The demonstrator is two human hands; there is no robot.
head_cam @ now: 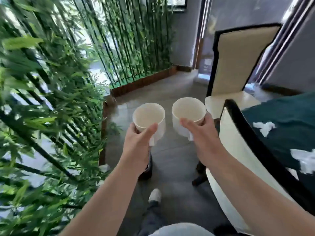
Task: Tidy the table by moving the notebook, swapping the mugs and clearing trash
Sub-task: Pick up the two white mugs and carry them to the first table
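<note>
I hold two white mugs in the air above the grey floor, away from the table. My left hand [138, 142] grips the left mug [150, 116] from below and behind, thumb on its near side. My right hand [202, 133] grips the right mug [188, 111] the same way. Both mugs look empty and stand upright, a short gap between them. The table with a dark green cloth [286, 126] lies at the right edge, with white crumpled paper scraps [264, 127] on it. No notebook is in view.
A cream chair with black trim [237, 138] stands close on my right, a second one [238, 58] farther back. Bamboo plants [51, 99] in a brick-edged planter fill the left side. My leg and white shoe [155, 195] show below on the floor.
</note>
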